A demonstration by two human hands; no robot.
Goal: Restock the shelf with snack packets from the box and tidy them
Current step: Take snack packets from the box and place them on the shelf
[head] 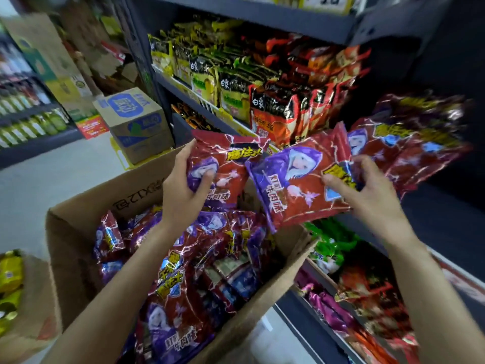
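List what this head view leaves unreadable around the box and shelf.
- Red packets on the shelf, head view: motion blur smears them, count unclear.
- Cardboard box: packets hide its floor; the bottom edge cuts it.
- Packet in the right hand: fingers cover part of its label.

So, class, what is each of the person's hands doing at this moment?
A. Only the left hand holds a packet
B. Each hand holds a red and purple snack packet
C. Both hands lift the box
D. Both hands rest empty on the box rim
B: the left hand grips one red and purple packet, the right hand another packet, both above the open cardboard box.
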